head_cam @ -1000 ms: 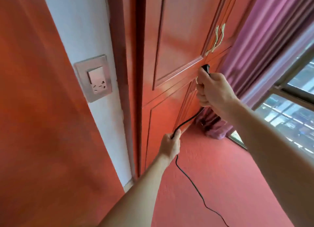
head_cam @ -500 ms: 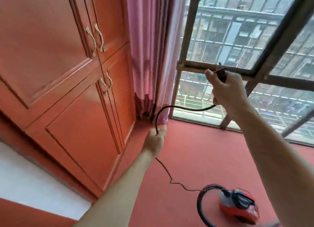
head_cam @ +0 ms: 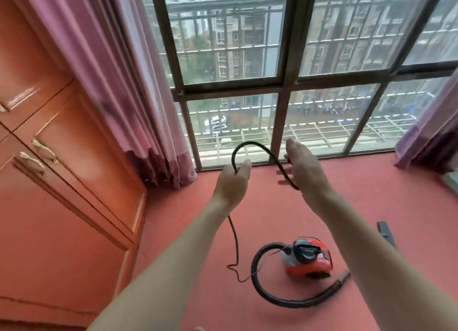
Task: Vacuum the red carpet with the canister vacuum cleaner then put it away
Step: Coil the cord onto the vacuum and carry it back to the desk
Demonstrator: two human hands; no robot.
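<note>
Left hand point(head_cam: 231, 184) curls shut on the power cord point(head_cam: 250, 146); right hand point(head_cam: 306, 169) spreads flat against the loop, gripping nothing; below both, slack trails to the vacuum point(head_cam: 307, 257) and risks slipping or tangling.

i see plain daylight coming in through the big window point(head_cam: 285, 82), soft and even, with no hard glare on the glass. the carpet point(head_cam: 285, 206) is evenly lit, and only a faint shadow sits under the vacuum cleaner point(head_cam: 307, 256). the wooden cabinet point(head_cam: 62, 182) at the left picks up a pale sheen on its panels and handles, and it smears with motion blur (the curtain point(head_cam: 111, 82) too). the wide lens bows the window bars outward and stretches my forearms at the bottom edge. the buildings outside look hazy and soft.
</note>
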